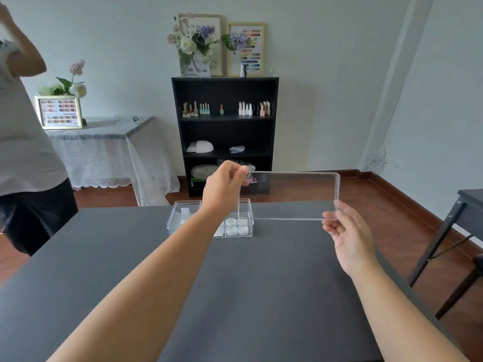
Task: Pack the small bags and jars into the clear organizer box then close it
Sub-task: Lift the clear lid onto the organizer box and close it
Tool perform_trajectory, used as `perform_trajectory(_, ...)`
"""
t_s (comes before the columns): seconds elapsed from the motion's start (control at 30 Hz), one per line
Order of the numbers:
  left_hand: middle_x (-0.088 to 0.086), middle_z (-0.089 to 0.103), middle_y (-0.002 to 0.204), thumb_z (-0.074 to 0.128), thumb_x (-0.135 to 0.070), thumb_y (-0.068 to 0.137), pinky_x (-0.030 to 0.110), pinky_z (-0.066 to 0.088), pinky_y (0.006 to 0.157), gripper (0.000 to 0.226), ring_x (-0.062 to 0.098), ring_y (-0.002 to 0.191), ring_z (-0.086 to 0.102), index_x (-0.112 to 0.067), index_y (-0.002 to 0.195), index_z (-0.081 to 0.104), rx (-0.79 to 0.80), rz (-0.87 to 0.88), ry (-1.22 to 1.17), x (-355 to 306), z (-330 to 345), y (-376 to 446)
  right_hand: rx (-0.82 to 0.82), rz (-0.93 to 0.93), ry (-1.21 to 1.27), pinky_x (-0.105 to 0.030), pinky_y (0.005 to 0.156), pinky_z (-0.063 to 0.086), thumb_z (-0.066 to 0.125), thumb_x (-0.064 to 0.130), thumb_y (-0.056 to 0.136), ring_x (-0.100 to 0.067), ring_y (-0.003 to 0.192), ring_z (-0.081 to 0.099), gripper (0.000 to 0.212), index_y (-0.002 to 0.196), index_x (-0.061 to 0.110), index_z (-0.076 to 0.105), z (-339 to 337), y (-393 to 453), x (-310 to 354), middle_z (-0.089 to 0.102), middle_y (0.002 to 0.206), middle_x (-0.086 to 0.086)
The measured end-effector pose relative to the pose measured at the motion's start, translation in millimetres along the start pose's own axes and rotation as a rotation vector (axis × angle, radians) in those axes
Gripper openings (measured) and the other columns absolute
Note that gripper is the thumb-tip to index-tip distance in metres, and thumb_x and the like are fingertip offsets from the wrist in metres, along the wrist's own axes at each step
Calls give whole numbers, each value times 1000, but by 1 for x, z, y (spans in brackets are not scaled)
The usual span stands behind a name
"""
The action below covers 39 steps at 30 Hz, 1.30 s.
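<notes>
Left hand (224, 189) and right hand (347, 233) pinch opposite corners of clear flat plastic lid (292, 195), raised beside filled clear organizer box (183, 218), likely for closing.

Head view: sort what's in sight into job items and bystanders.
Job: clear lid, held by left hand and right hand; clear organizer box; small jars inside.

Bystanders: black shelf, nail polish bottles, flower vase, framed colour charts.

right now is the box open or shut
Open: the box has no lid on it; both hands, left and right, hold the lid above the table.
</notes>
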<state>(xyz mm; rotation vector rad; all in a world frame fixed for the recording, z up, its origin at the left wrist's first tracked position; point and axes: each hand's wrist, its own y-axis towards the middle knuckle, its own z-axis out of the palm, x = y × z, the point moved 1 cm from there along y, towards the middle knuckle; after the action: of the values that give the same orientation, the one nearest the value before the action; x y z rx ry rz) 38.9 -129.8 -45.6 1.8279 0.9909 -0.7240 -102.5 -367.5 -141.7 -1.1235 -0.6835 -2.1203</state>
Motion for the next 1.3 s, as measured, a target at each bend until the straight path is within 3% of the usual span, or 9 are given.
perform_trajectory(0.17,-15,71,73,51,-49,93,22,39,53,21,-5,50,53,-30,88,59,-139,-114,-30,20,-29,-2,16,-84,-122,-21,62,55,70,10,88,-13,63,66,23,108,22,68,43,-7,-7,72,71,-1)
perform_trajectory(0.33,-10,74,79,72,-48,79,24,48,59,35,5,62,63,-25,103,61,-235,-287,-210,51,-60,-5,-73,46,-54,-20,58,55,71,5,86,-10,57,66,25,112,5,68,82,-3,-34,71,71,-5)
perform_trajectory(0.53,-20,60,115,72,-24,82,20,40,87,53,0,104,56,-25,132,56,-117,-317,-232,90,-73,-19,-164,221,-30,-20,58,55,77,12,82,-8,56,67,27,107,4,71,118,-7,-72,71,81,-6)
perform_trajectory(0.63,-29,54,107,68,-28,80,23,41,87,52,6,102,54,-48,126,54,-117,-288,-109,102,-78,-26,-135,197,-138,-22,69,53,77,21,83,-7,68,66,24,104,12,73,129,-14,-88,71,83,3)
perform_trajectory(0.77,-4,47,141,62,-35,87,27,38,90,72,18,132,40,-33,150,26,-138,-378,25,123,-77,-28,-43,110,-306,-17,76,45,75,30,84,-6,100,62,15,98,27,72,134,-23,-100,68,108,7)
perform_trajectory(0.87,-4,38,124,57,-42,89,32,41,85,71,23,130,33,-39,150,19,-116,-419,33,132,-69,-32,24,34,-398,-17,79,45,73,29,86,-2,98,60,24,109,25,70,133,-23,-104,64,114,7)
perform_trajectory(0.97,1,32,147,52,-44,92,45,32,108,66,26,135,28,-36,150,22,-102,-412,36,139,-62,-37,51,4,-451,-14,77,46,72,26,87,2,92,61,33,119,20,68,131,-21,-108,65,114,7)
perform_trajectory(1.07,0,29,154,50,-42,95,45,22,111,62,16,141,12,-33,151,24,-89,-374,24,146,-58,-39,26,5,-422,-7,71,48,73,21,86,9,86,64,33,118,16,68,127,-19,-112,69,110,8)
perform_trajectory(1.3,-10,40,149,62,-36,89,36,31,111,60,9,138,35,-37,143,36,-160,-294,-272,152,-64,-43,29,36,-450,-8,70,45,68,20,89,18,85,61,28,117,20,70,124,-15,-113,67,102,20)
